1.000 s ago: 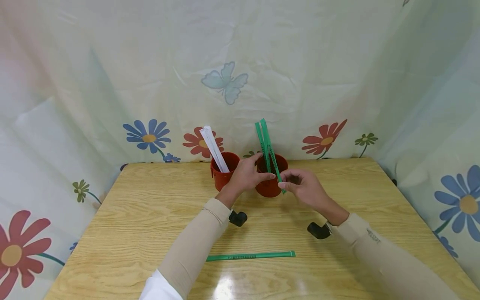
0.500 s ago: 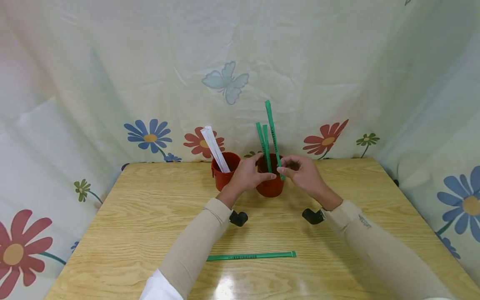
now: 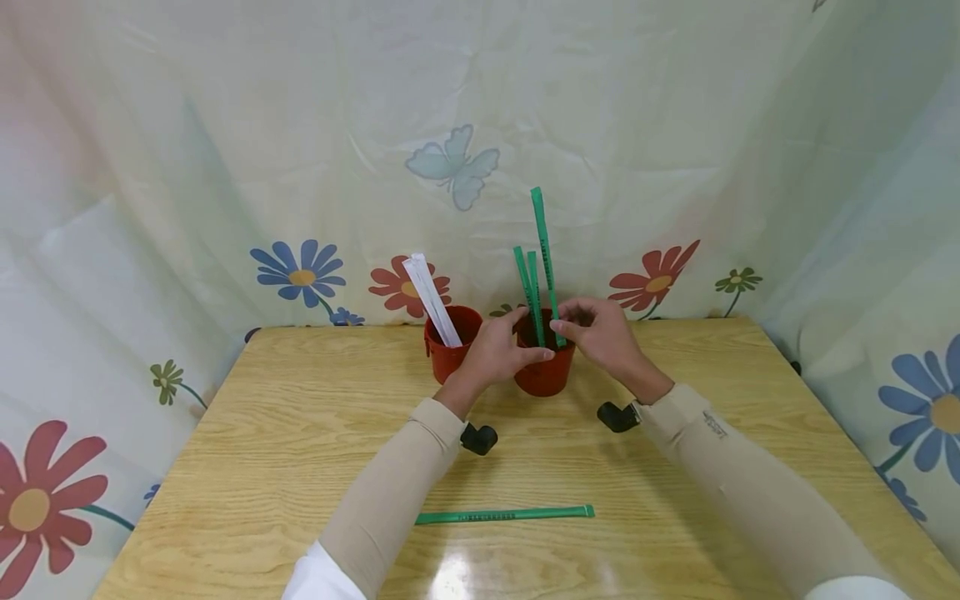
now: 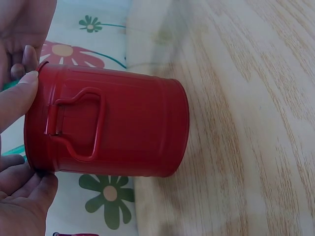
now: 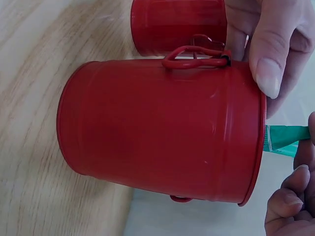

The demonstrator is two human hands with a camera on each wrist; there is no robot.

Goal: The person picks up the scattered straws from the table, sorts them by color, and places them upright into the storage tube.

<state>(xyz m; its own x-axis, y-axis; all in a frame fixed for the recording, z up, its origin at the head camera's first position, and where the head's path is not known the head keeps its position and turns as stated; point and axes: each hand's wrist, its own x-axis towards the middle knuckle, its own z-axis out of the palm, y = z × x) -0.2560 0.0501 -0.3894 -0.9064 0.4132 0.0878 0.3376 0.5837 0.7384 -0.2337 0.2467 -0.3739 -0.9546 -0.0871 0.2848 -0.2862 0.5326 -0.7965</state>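
My left hand (image 3: 497,348) grips the rim of the right red bucket (image 3: 543,379), thumb along the near side and fingers at the left. In the left wrist view, thumb and fingertips sit at the edge of this bucket (image 4: 128,128), which stands on the table. Between thumb and fingers, my right hand (image 3: 603,335) pinches a green wrapped straw (image 3: 543,237) low down, nearly upright. Its crimped lower end (image 5: 275,137) reaches the bucket's mouth in the right wrist view. Two more green wrapped straws (image 3: 527,287) lean inside that bucket, their lower ends hidden.
Left of it stands another red bucket (image 3: 444,364) holding white wrapped straws (image 3: 429,296). One green wrapped straw (image 3: 506,515) lies across the near part of the wooden table (image 3: 300,433). A flowered curtain (image 3: 585,150) hangs close behind the buckets.
The right hand has lifted the green straw beside the bucket, then moved it left so its lower end is over the mouth. The left hand has stayed at the rim.
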